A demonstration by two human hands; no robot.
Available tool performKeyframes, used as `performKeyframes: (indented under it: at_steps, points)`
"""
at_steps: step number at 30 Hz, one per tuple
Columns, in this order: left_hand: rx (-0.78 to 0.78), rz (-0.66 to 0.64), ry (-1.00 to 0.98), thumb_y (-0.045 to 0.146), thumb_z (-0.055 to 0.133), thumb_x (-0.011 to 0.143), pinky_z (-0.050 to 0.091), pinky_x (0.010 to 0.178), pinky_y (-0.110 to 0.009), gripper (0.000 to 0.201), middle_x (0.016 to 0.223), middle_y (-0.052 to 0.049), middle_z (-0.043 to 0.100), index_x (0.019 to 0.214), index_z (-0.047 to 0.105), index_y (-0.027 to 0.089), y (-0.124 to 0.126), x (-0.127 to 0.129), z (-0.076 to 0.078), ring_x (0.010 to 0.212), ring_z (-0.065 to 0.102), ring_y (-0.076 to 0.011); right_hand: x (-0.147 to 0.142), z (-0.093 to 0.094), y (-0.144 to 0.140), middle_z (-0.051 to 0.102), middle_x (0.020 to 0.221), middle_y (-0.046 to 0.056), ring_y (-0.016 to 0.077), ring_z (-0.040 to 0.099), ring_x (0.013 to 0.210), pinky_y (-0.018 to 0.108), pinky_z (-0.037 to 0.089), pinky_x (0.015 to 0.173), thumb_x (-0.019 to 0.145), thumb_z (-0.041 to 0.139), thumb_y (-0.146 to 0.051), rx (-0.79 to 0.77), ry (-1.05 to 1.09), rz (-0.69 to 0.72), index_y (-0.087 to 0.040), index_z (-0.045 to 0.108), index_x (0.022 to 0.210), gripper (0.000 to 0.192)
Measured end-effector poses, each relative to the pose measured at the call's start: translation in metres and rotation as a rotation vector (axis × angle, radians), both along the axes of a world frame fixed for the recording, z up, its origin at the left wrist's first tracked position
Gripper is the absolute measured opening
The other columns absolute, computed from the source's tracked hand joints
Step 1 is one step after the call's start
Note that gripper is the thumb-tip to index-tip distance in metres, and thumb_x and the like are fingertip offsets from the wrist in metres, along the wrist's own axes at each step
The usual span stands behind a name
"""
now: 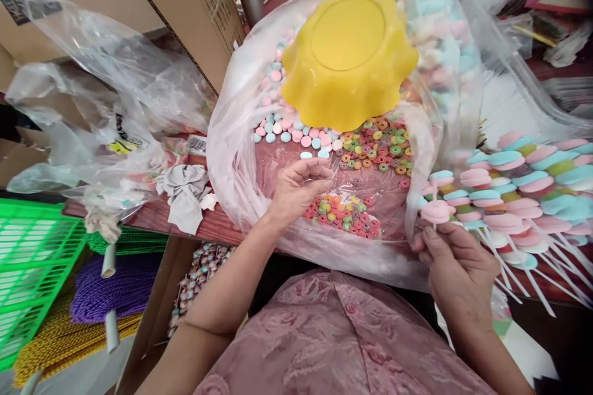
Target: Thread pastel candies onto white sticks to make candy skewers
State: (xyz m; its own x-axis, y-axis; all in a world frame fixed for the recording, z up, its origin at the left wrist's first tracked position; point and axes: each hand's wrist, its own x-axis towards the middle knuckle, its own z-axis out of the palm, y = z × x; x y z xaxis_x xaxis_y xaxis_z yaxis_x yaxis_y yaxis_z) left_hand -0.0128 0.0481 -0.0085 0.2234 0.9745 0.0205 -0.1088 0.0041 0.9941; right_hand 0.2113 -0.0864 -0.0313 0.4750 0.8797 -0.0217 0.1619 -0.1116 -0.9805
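Observation:
In the head view, my left hand [301, 188] hovers over the plastic-lined hollow. Its fingers are curled, with a gap between thumb and forefinger, and no object shows in it. At the right, my right hand [458, 262] pinches the white stick of a candy skewer [435, 211] with pink and blue pieces. Near my left hand are pink, blue and white candy discs [296, 134] and small coloured ring candies [370, 148]. Closer to me lies another pile of ring candies [345, 215]. A yellow wavy-edged bowl [347, 62] sits upside down over the candies.
A clear plastic bag [231, 154] surrounds the candies. Many finished-looking candy skewers [523, 191] lie stacked at the right. Cardboard boxes [185, 12] stand at the back left. A green basket [37, 278] and purple twisted cords [115, 284] are at the lower left.

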Motion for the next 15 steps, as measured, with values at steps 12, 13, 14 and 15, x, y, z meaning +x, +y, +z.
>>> performKeyframes:
  at_steps: [12,13,14,15]
  points:
    - [-0.158,0.138,-0.324,0.024,0.092,0.058,0.06,0.074,-0.024,0.03,0.083,0.001,0.076,0.083,0.075,0.02,-0.039,-0.004,0.009,0.077,0.069,-0.011,-0.038,0.025,0.0,0.065,0.062,-0.003,0.013,0.058,0.051,0.026,0.047,0.052,0.09,0.06,-0.022,0.226,-0.463,0.368,-0.025,0.071,0.101,0.015]
    - [-0.146,0.147,-0.322,0.024,0.091,0.059,0.06,0.074,-0.024,0.029,0.083,0.001,0.076,0.083,0.075,0.02,-0.04,-0.005,0.01,0.076,0.069,-0.0108,-0.041,0.026,0.002,0.065,0.061,-0.003,0.0129,0.059,0.049,0.026,0.047,0.05,0.09,0.059,-0.023,0.219,-0.47,0.39,-0.024,0.071,0.1,0.015]
    - [-0.13,0.156,-0.311,0.024,0.091,0.06,0.06,0.074,-0.024,0.028,0.083,0.001,0.076,0.083,0.075,0.02,-0.042,-0.006,0.011,0.076,0.069,-0.0108,-0.043,0.026,0.004,0.065,0.06,-0.003,0.0131,0.059,0.048,0.026,0.047,0.049,0.091,0.058,-0.024,0.205,-0.474,0.401,-0.024,0.071,0.1,0.016]
    - [-0.107,0.167,-0.288,0.025,0.091,0.061,0.06,0.073,-0.024,0.027,0.083,0.0,0.076,0.083,0.076,0.019,-0.044,-0.006,0.01,0.076,0.069,-0.011,-0.044,0.026,0.005,0.066,0.06,-0.002,0.0136,0.06,0.047,0.026,0.048,0.048,0.091,0.057,-0.026,0.186,-0.48,0.406,-0.023,0.071,0.1,0.017]
